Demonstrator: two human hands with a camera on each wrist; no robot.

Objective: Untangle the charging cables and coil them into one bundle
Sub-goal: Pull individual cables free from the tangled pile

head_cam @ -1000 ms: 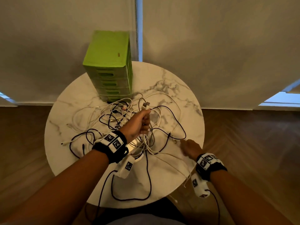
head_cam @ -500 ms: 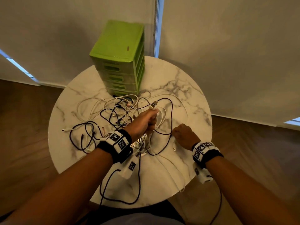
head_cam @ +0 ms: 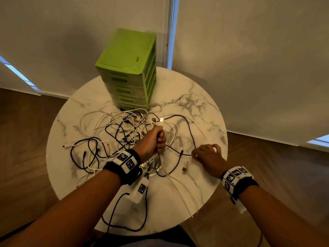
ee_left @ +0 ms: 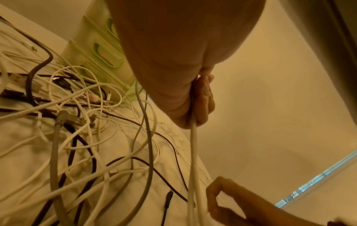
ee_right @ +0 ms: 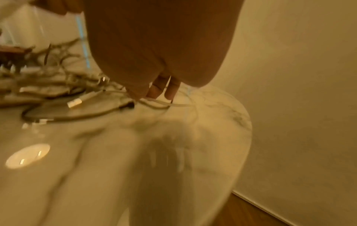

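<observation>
Charging cables (head_cam: 124,136): tangled across the marble table (head_cam: 195,104), no bundle formed.
Left hand (head_cam: 153,141) fisted round white cable (ee_left: 193,152); right hand (head_cam: 210,157) has shifted outward, fingers curled by a black cable (head_cam: 188,129), grasp unclear. Separation barely begun.

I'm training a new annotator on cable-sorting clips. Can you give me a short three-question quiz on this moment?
1. True or false: the left hand grips a white cable whose USB plug sticks out above the fist.
2. Where does the green drawer unit stand on the marble table? A) far edge, beyond the tangle B) near edge, by the person C) on the floor
3. Fill in: the right hand reaches down at a thin ____ cable on the table's right side.

Key: 1 true; 2 A; 3 black. Whether the right hand already pinches that cable cannot be told.
</observation>
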